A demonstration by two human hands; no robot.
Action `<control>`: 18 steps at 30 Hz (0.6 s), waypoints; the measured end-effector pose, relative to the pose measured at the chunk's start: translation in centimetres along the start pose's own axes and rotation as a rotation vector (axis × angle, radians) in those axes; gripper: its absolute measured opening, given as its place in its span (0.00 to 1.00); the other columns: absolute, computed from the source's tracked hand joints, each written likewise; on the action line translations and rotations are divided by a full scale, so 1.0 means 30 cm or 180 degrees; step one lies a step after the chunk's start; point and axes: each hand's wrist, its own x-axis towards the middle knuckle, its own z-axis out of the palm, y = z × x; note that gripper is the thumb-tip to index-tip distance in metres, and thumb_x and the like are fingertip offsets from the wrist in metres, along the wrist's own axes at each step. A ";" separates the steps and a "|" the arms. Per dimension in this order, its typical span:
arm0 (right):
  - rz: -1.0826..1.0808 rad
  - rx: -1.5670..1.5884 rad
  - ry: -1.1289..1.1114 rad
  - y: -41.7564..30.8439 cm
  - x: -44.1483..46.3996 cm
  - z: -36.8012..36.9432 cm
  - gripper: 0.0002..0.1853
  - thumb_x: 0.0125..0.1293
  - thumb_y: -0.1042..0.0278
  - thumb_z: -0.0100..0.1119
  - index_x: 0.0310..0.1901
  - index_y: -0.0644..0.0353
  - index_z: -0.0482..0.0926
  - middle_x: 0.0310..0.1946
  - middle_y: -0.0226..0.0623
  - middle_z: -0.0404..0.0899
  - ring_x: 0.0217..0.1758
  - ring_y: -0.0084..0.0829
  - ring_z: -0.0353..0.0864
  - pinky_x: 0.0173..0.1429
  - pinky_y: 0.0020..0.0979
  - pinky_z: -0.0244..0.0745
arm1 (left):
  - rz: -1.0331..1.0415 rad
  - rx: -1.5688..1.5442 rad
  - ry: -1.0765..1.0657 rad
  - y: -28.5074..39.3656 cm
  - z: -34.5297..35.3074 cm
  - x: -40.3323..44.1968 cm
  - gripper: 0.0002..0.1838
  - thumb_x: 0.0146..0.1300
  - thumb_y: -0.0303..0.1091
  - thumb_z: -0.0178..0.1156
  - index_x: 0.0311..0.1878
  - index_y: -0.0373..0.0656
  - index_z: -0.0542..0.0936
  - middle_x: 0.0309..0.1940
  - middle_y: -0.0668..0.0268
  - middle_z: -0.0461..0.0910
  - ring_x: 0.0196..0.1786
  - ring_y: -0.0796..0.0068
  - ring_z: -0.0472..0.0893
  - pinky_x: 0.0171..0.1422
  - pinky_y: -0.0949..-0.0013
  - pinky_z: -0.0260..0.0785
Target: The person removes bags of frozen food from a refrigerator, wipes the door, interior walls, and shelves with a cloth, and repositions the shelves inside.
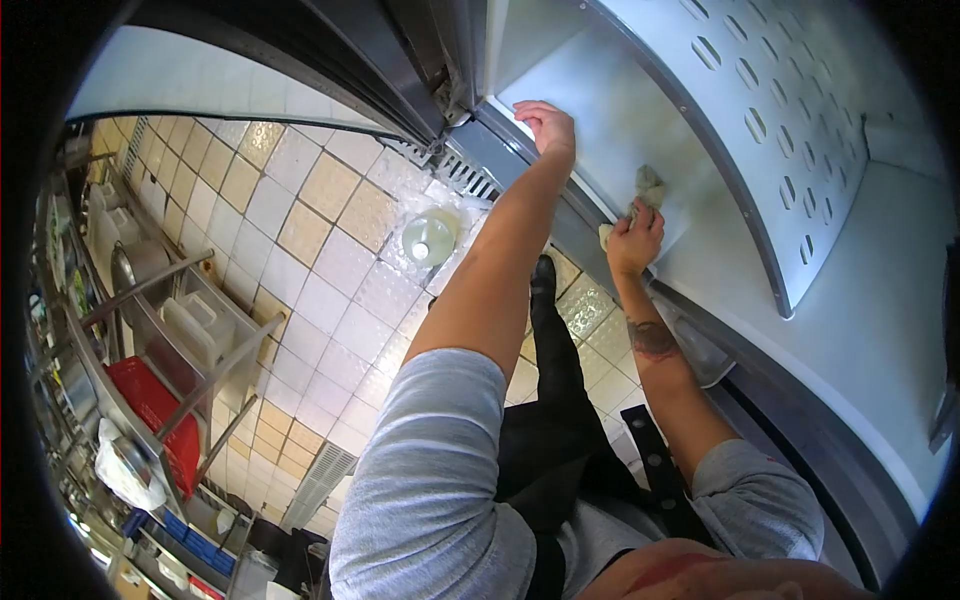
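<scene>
My left hand (547, 127) rests at the front edge of a white cabinet interior (610, 90), with its fingers partly bent and apart and nothing seen in them. Lower along that edge, my right hand (637, 240) presses a crumpled, pale greenish cloth (650, 187) against the white floor of the cabinet. Parts of the cloth stick out on both sides of the fingers. Beside my right hand, a white panel with slots (775, 120) and a dark rim curves upward.
A plastic jug (430, 238) of pale liquid with a white cap stands on the wet tiled floor (345, 265), near a drain grate (465, 175). On the left is a metal rack (150, 290) with clear containers and a red tray (160, 420). My leg (555, 350) stands below the cabinet.
</scene>
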 end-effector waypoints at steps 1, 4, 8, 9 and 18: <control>-0.0113 0.0090 -0.0049 0.007 0.004 0.006 0.25 0.52 0.70 0.56 0.56 0.52 0.75 0.55 0.48 0.70 0.55 0.53 0.72 0.52 0.53 0.71 | -0.0087 0.0255 -0.0015 0.003 -0.004 -0.004 0.10 0.65 0.24 0.50 0.40 0.32 0.81 0.37 0.51 0.82 0.34 0.63 0.82 0.33 0.61 0.81; -0.0457 0.0344 -0.0134 0.004 0.043 0.043 0.28 0.51 0.71 0.56 0.58 0.52 0.74 0.60 0.48 0.68 0.60 0.51 0.70 0.53 0.52 0.71 | 0.0466 -0.0028 -0.0045 -0.032 -0.011 -0.012 0.10 0.63 0.22 0.50 0.42 0.34 0.80 0.37 0.52 0.82 0.34 0.60 0.82 0.29 0.61 0.79; -0.0703 0.0353 -0.0217 -0.123 0.180 0.127 0.33 0.51 0.73 0.56 0.63 0.51 0.70 0.66 0.41 0.65 0.68 0.45 0.65 0.55 0.53 0.69 | 0.0505 -0.1666 0.0292 -0.053 0.037 -0.018 0.12 0.61 0.29 0.51 0.43 0.36 0.80 0.39 0.54 0.81 0.45 0.56 0.79 0.43 0.53 0.74; -0.0900 0.0543 -0.0282 -0.172 0.224 0.154 0.33 0.51 0.73 0.56 0.63 0.50 0.70 0.66 0.39 0.65 0.68 0.44 0.64 0.56 0.53 0.68 | 0.0547 -0.2608 0.0501 -0.073 0.082 -0.033 0.14 0.60 0.33 0.52 0.44 0.38 0.81 0.41 0.54 0.80 0.49 0.55 0.78 0.47 0.52 0.72; -0.1958 0.1873 -0.0952 -0.483 0.353 0.248 0.28 0.53 0.77 0.54 0.58 0.47 0.75 0.53 0.39 0.77 0.56 0.43 0.74 0.54 0.38 0.71 | -0.1581 -0.6030 0.1305 -0.238 0.478 -0.584 0.23 0.52 0.16 0.50 0.53 0.37 0.73 0.54 0.48 0.70 0.58 0.46 0.69 0.63 0.54 0.62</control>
